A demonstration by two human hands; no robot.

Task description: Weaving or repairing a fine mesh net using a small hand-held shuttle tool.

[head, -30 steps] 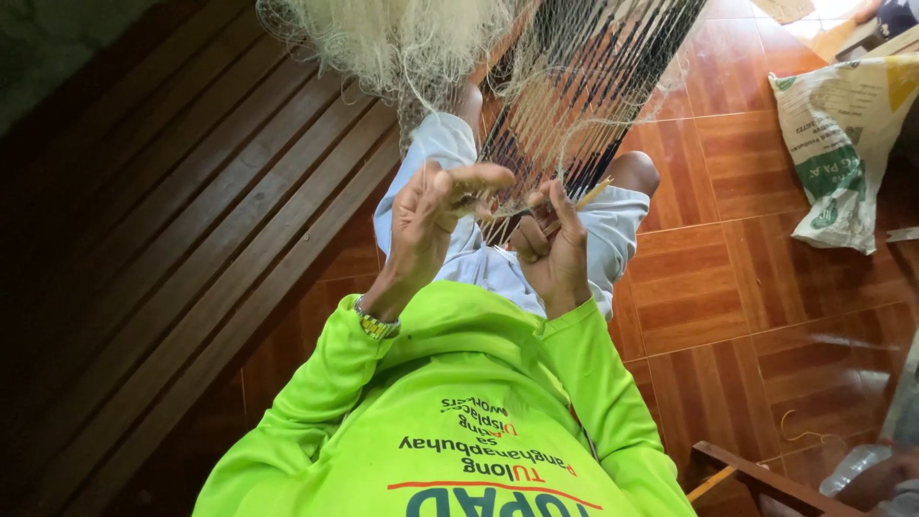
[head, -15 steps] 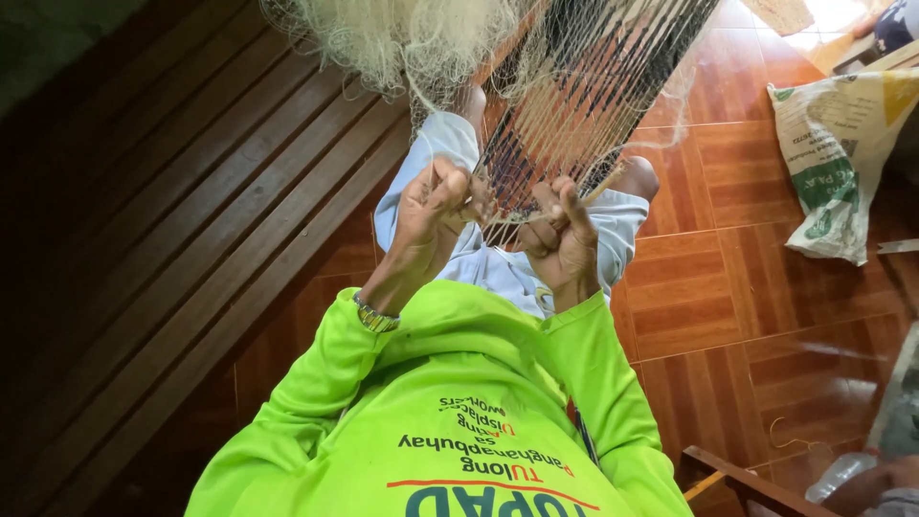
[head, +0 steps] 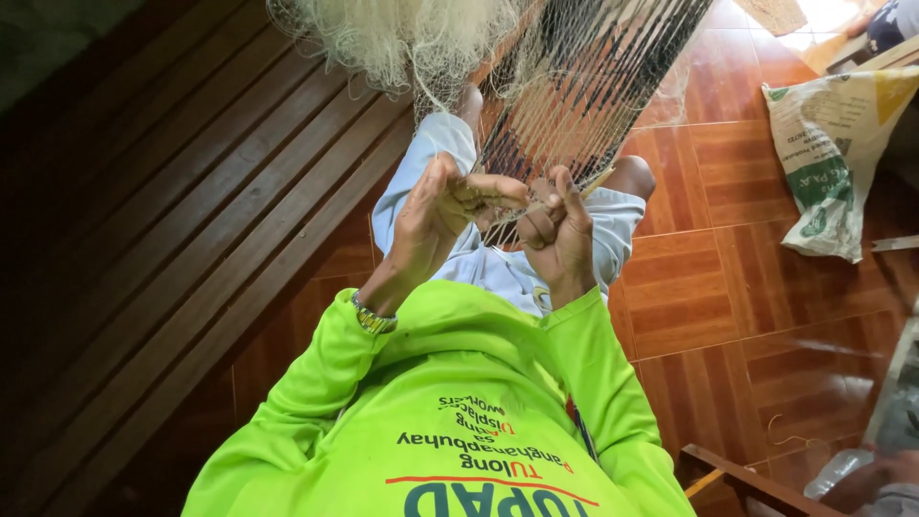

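Both the left hand and right hand have fingers pinched closed on the fishing net, seemingly light, limp and snag-prone, best gripped at its strands.

Fine pale thread net, glossy wood-look floor tiles, matt wooden slats, woven plastic sack, metal watchband

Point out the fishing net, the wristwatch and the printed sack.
fishing net point(head: 593, 86), head view, on the stretched mesh above the hands.
wristwatch point(head: 371, 318), head view, on the metal band at the left wrist.
printed sack point(head: 831, 163), head view, on its white front face, lying on the tiled floor.
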